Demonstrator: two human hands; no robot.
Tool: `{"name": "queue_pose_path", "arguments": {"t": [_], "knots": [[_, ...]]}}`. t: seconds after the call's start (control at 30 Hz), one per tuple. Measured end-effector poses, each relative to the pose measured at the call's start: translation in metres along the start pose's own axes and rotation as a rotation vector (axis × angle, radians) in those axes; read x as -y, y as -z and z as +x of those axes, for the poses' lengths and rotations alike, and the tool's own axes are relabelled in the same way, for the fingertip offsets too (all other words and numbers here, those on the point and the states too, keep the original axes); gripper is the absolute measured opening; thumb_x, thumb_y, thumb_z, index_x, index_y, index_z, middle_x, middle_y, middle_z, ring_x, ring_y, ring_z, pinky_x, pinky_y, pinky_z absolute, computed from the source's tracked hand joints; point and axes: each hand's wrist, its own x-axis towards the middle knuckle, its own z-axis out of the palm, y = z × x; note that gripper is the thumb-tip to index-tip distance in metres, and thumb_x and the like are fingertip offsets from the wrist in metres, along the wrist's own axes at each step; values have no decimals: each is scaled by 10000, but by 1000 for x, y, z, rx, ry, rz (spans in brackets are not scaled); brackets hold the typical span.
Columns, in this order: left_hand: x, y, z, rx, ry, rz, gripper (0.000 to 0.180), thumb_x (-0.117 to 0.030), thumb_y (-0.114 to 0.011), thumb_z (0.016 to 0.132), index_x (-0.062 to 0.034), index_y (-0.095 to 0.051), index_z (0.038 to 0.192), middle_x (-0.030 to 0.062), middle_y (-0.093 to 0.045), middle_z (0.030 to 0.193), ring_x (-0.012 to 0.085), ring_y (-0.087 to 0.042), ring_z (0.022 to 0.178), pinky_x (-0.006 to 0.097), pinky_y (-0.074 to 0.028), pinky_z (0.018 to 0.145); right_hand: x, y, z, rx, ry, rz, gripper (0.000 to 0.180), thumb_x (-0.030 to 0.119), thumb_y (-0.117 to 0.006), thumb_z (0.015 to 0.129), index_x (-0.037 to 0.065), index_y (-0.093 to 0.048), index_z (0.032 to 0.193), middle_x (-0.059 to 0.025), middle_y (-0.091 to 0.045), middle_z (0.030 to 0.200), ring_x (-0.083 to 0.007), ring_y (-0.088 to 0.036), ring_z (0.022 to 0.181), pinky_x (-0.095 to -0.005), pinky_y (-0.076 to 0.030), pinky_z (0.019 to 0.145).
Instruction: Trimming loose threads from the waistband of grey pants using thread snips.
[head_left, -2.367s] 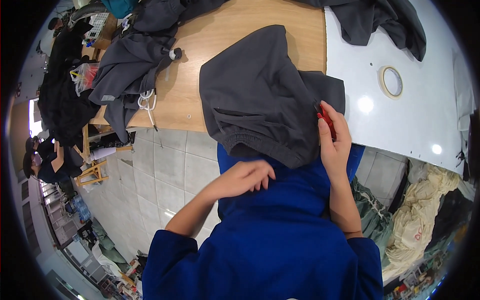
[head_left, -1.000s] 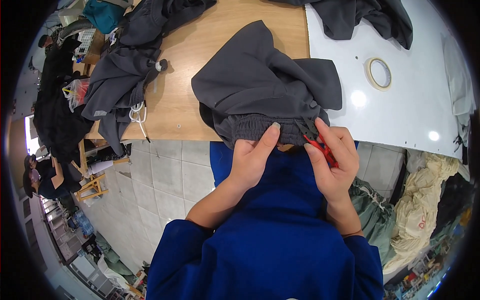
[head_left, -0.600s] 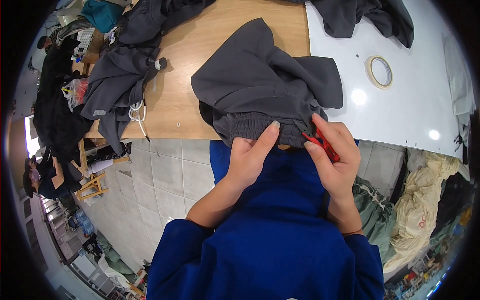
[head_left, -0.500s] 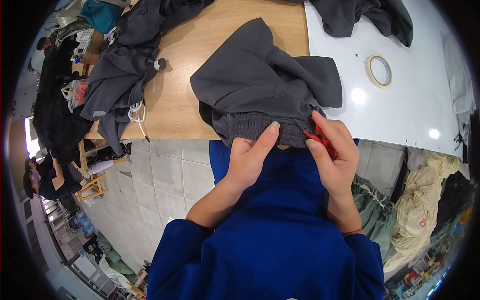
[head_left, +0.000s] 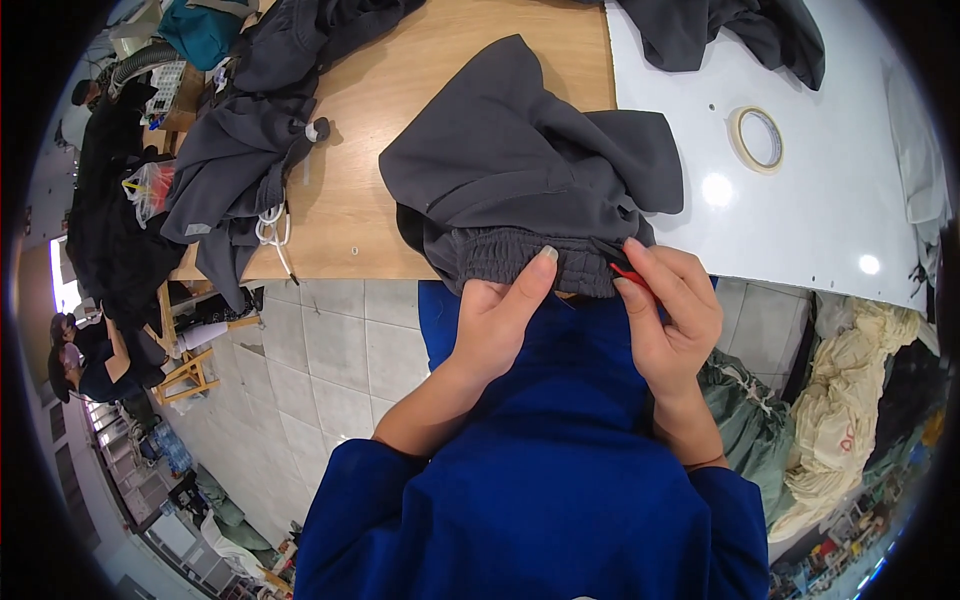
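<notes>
A dark grey garment (head_left: 530,180) with an elastic waistband lies bunched at the near edge of the wooden table (head_left: 370,200). My left hand (head_left: 500,315) grips the waistband from below, with the fingers pressed on the gathered band. My right hand (head_left: 670,310) holds a small red tool (head_left: 628,274) against the right end of the same waistband. Both hands sit close together, just above my blue top.
More dark grey garments (head_left: 240,150) are piled at the table's left. Another dark garment (head_left: 730,30) lies at the back on a white surface (head_left: 800,220), near a roll of tape (head_left: 758,138). Cream and green fabric bundles (head_left: 850,400) sit at the right on the floor.
The garment has been pulled toward me and bunched, its waistband now at the table edge. My left hand came up from my lap to grip the band; both hands have barely moved since.
</notes>
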Motion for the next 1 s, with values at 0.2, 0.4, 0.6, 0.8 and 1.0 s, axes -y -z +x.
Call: {"name": "queue_pose_path", "arguments": {"t": [0.2, 0.4, 0.6, 0.8, 1.0], "knots": [[0, -2, 0, -5, -43, 20, 286, -113, -582, 970, 29, -576, 1218, 71, -623, 1177, 129, -589, 1053, 264, -459, 941, 4, 3, -1, -6, -40, 19, 412, -52, -759, 688, 26, -715, 1090, -85, -637, 910, -182, -597, 756, -252, -478, 677], [0, -3, -1, 19, -144, 111, 266, -89, -574, 971, 47, -584, 1200, 69, -625, 1168, 117, -588, 1043, 254, -462, 925, 5, 4, 0, 19, -6, -40, 423, -46, -766, 668, 34, -720, 1081, -73, -625, 890, -185, -585, 740, -257, -472, 664], [0, -4, -1, 30, -146, 99, 249, -77, -571, 971, 53, -593, 1181, 70, -633, 1146, 112, -593, 1027, 249, -463, 915, 5, 4, 2, 24, 11, -53, 433, -42, -768, 658, 43, -723, 1080, -69, -622, 885, -187, -582, 736, -261, -469, 658], [0, -5, -1, 16, -146, 86, 236, -71, -567, 971, 54, -599, 1169, 71, -638, 1135, 111, -599, 1008, 249, -468, 902, 5, 4, 1, 27, 8, -51, 424, -38, -767, 661, 42, -724, 1075, -72, -624, 882, -189, -587, 738, -261, -471, 657], [1, -4, -1, 19, -129, 104, 239, -76, -568, 972, 53, -600, 1171, 71, -639, 1135, 112, -599, 1012, 246, -468, 904, 5, 4, 2, 35, -23, -29, 417, -40, -764, 669, 33, -721, 1077, -79, -630, 891, -189, -596, 737, -262, -474, 659]]}}
